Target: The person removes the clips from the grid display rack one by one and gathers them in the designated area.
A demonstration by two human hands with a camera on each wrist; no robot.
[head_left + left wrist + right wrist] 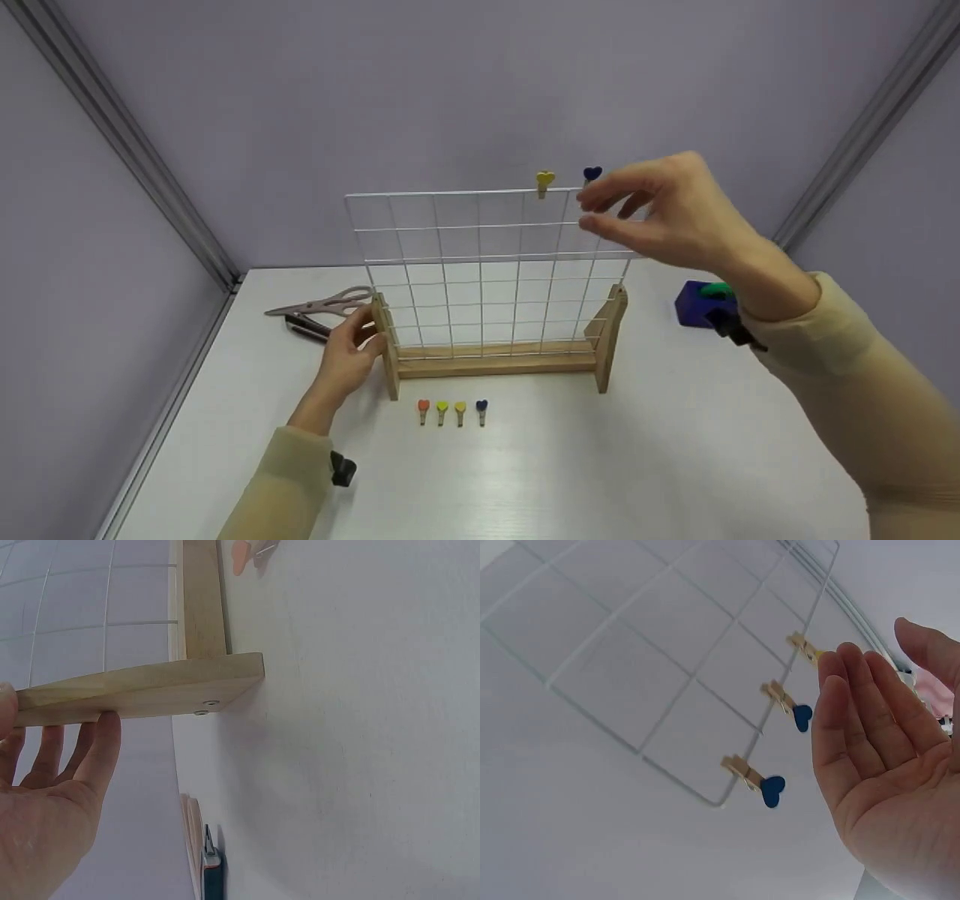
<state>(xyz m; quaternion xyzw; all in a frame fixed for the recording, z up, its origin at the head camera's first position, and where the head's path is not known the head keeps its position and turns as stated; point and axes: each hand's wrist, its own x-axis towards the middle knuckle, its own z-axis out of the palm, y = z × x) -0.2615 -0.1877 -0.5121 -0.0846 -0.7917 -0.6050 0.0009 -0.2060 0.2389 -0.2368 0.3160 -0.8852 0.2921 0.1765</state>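
A white wire grid [480, 261] stands upright in a wooden stand [495, 365]. My left hand [349, 361] holds the stand's left upright [150, 694] between thumb and fingers. On the grid's top wire sit a yellow heart clothespin [545, 180] and a dark blue heart clothespin [592, 174]. A second blue heart clothespin [772, 790] is clipped near the grid's corner, seen in the right wrist view; my hand hides it from the head view. Beside these pins hovers my right hand [675, 214], fingers extended and thumb apart, with nothing in it.
Several heart clothespins, including an orange one [424, 411] and a dark blue one [481, 412], lie in a row before the stand. Scissors [322, 306] and a utility knife [306, 328] lie left. A blue box [691, 306] with something green stands right.
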